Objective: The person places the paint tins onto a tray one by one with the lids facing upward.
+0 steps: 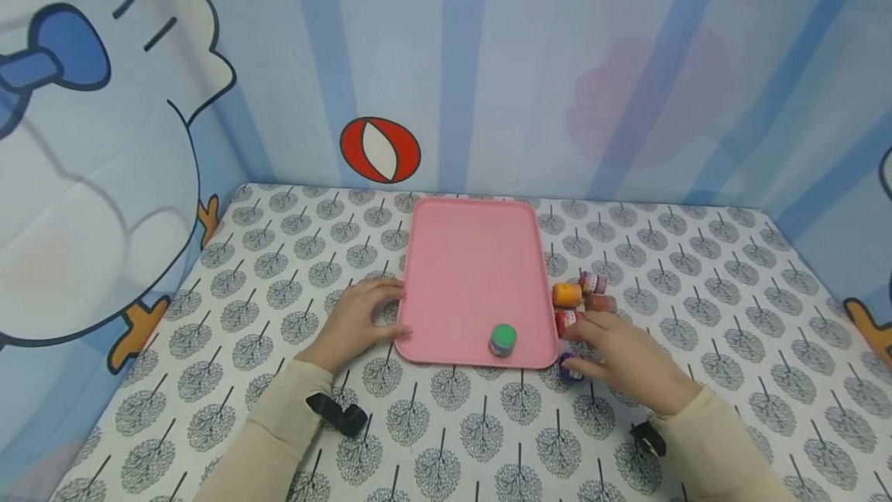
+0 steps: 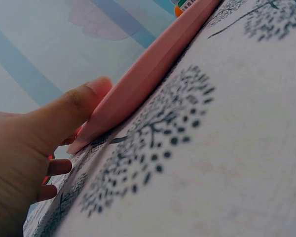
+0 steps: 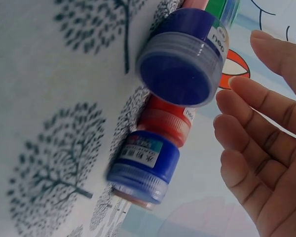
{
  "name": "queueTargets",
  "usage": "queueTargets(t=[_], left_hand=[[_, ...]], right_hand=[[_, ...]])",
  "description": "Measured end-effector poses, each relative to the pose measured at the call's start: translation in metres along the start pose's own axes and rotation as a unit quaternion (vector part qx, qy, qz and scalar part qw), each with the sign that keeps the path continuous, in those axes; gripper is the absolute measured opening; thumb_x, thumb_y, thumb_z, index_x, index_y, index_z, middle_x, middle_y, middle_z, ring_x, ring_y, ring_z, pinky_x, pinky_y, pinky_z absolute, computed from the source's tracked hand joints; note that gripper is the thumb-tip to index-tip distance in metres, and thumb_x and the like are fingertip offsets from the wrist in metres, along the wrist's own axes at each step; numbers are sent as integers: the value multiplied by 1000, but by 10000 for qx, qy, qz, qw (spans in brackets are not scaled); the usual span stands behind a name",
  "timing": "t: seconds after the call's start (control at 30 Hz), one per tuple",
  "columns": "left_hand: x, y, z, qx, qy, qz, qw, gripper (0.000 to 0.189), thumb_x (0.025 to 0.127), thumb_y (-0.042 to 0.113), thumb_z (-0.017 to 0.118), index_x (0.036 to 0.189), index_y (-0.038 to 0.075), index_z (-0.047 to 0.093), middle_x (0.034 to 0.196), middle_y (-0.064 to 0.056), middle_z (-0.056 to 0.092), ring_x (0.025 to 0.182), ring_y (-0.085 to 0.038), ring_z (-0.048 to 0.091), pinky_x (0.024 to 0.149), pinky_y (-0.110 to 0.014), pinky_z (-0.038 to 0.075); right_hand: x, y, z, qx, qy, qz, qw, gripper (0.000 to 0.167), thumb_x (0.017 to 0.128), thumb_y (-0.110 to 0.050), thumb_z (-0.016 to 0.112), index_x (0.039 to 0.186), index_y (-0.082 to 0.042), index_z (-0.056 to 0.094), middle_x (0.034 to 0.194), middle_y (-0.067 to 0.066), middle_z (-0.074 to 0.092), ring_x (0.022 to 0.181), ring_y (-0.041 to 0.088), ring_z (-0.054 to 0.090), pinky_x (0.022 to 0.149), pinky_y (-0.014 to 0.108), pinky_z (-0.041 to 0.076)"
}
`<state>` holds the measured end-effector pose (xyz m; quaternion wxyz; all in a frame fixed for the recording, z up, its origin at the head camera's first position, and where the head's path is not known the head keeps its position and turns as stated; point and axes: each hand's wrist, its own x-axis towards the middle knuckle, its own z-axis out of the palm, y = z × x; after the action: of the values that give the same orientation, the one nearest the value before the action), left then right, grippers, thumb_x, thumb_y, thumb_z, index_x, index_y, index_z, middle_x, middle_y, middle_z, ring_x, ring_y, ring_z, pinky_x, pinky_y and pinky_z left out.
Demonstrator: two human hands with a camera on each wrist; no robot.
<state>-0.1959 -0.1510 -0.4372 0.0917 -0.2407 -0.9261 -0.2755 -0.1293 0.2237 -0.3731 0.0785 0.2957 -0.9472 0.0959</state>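
A pink tray [image 1: 474, 277] lies on the patterned cloth, with a green-lidded paint jar [image 1: 502, 339] standing near its lower right corner. My left hand [image 1: 358, 324] rests at the tray's left edge, its thumb [image 2: 96, 91] touching the rim. Over a group of paint jars right of the tray, my right hand [image 1: 620, 359] has its fingers loosely bent and apart, holding nothing. Nearest to it are a dark purple jar [image 3: 182, 59], a red jar [image 3: 165, 121] and a blue jar [image 3: 145, 165]. The hand hides the blue jar in the head view.
Just beyond the right hand lie an orange jar [image 1: 567, 294], a magenta jar [image 1: 592, 283] and a brown jar [image 1: 601, 303]. A cloth with tree prints [image 1: 446, 424] covers the table. A printed backdrop [image 1: 523, 60] stands behind it.
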Motion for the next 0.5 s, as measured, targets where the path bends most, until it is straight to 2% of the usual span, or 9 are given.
queueTargets(t=[0.3, 0.5], left_hand=[[1, -3, 2, -98, -89, -148, 9998, 63, 71, 40, 81, 123, 10, 63, 136, -8, 58, 131, -30, 48, 114, -52, 34], [0, -3, 1, -102, -117, -158, 9998, 63, 71, 41, 81, 123, 10, 63, 136, -8, 58, 131, -29, 49, 114, -51, 34]], right_hand=[[-9, 1, -2, -129, 8, 210, 9997, 31, 77, -33, 77, 97, -11, 69, 93, 0, 68, 85, 15, 65, 76, 35, 59], [-15, 4, -1, -196, -108, 338, 9992, 38, 72, -35, 81, 99, -11, 69, 96, 1, 67, 86, 15, 65, 77, 35, 59]])
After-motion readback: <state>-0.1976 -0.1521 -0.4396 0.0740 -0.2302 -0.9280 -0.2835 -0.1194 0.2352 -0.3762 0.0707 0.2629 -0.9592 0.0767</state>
